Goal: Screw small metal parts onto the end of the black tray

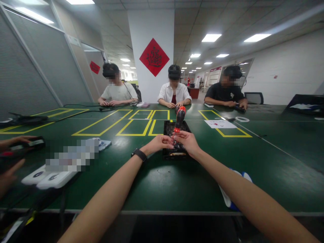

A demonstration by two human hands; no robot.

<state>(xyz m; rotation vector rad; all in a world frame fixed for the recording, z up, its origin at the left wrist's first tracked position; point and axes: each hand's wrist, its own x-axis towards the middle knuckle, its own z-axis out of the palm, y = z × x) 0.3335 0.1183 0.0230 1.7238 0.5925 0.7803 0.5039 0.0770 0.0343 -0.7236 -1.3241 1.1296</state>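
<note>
Red and black, the screwdriver stands tilted over the black tray, toward the table's near edge. The right hand's fingers pinch its shaft; the left hand's fingertips are nearly together beside it.

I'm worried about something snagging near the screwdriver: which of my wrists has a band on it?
The left one: a black band circles the wrist behind your left hand. The wrist behind your right hand is bare.
</note>
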